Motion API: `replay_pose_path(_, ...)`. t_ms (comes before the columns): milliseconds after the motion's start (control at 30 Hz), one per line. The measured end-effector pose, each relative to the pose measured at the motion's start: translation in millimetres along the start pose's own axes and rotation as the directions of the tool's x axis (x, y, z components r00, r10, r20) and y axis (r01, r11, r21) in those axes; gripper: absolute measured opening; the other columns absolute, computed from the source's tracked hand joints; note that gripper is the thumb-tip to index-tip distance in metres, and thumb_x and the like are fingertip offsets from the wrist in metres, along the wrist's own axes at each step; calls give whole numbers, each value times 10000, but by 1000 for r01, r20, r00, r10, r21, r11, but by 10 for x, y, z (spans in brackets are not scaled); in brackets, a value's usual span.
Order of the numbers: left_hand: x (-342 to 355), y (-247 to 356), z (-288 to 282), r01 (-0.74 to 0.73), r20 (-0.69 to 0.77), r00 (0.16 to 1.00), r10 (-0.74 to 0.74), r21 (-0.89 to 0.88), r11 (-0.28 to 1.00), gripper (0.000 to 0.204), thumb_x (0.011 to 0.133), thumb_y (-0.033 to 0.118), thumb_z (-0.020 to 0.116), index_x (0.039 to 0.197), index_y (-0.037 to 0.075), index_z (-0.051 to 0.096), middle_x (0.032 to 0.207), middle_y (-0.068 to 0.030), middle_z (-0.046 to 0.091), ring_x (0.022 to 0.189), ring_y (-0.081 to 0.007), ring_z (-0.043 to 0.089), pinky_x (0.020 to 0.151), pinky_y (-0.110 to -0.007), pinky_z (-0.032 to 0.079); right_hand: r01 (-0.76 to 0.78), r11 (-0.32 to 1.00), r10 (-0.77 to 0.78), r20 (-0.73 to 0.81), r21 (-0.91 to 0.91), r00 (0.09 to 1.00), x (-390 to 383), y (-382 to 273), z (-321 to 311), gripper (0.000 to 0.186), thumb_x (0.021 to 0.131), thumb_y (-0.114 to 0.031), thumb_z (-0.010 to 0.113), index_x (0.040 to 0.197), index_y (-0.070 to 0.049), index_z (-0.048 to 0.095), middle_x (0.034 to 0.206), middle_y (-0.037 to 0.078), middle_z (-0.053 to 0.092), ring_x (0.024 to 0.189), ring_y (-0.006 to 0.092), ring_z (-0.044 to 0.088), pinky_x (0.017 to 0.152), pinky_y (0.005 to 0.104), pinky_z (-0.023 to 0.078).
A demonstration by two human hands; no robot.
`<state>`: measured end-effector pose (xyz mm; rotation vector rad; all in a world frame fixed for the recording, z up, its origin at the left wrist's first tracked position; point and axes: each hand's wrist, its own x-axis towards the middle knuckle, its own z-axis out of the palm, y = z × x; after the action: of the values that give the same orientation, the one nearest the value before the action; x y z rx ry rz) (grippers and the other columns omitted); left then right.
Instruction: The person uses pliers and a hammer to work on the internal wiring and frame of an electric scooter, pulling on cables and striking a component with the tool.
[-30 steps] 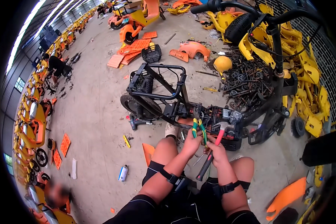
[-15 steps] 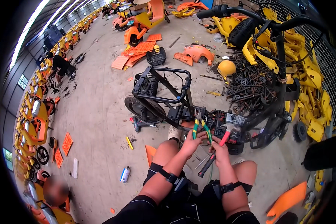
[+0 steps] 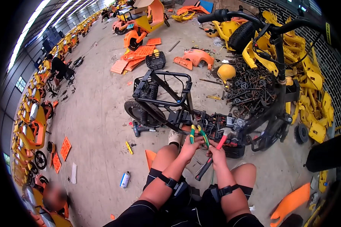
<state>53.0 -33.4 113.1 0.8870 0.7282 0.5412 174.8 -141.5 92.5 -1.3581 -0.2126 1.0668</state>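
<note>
My left hand (image 3: 189, 149) is closed on one green-and-yellow handle of a pair of pliers (image 3: 204, 135). The pliers' jaws point away from me, against the dark parts of a stripped scooter frame (image 3: 163, 81). My right hand (image 3: 218, 156) is closed round a hammer (image 3: 204, 170) with a red-and-black handle; its fingertips also meet the pliers' other handle. The hammer slants, its grip end toward me and its head over the scooter's wiring and metal parts (image 3: 231, 123). What the jaws grip, if anything, is too small to tell.
A cordless power tool (image 3: 143, 129), a yellow-handled tool (image 3: 129, 147) and a spray can (image 3: 125, 179) lie on the left floor. Beyond the frame are a heap of dark metal parts (image 3: 252, 89) and yellow panels (image 3: 312, 87). Another person (image 3: 58, 70) crouches far left.
The view has shifted slightly. Both hands, with the pliers and hammer, have come a little nearer to me and left; the grips look the same.
</note>
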Motion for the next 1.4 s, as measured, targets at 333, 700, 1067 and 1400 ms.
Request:
replay_pose_path(333, -82, 1, -36, 13, 48, 999, -15, 36, 999, 474, 871, 6, 496, 1326, 68, 379, 1358, -140, 549, 1180, -229, 593, 856, -311, 467, 3, 1000, -3, -11, -28, 1000, -232, -15, 17, 351, 939, -76, 536, 1276, 11, 576, 958, 78, 676, 677, 119, 587, 611, 266, 501)
replay_pose_path(700, 205, -25, 240, -25, 27, 999, 29, -128, 991, 507, 864, 4, 496, 1348, 58, 353, 1348, -162, 532, 1153, -257, 608, 861, -327, 490, 70, 962, -65, 30, -265, 997, -105, -522, -52, 404, 924, -56, 551, 1322, 5, 531, 965, 41, 628, 739, 123, 601, 633, 268, 506)
replay_pose_path(1067, 200, -98, 187, 44, -7, 999, -44, 13, 999, 549, 876, 12, 512, 1395, 108, 362, 1314, -136, 571, 1134, -210, 613, 831, -301, 468, -145, 989, 145, 55, 2, 988, 74, -112, -230, 436, 900, -27, 547, 1336, -16, 546, 977, 53, 633, 749, 136, 596, 673, 276, 526)
replay_pose_path(1400, 252, -110, 249, 84, -104, 991, -88, -43, 996, 516, 862, 8, 479, 1352, 105, 349, 1358, -138, 537, 1153, -223, 607, 846, -314, 456, -144, 989, 145, 69, -26, 987, 234, -152, -257, 425, 909, -34, 571, 1328, 27, 531, 963, 49, 620, 746, 137, 599, 666, 292, 543)
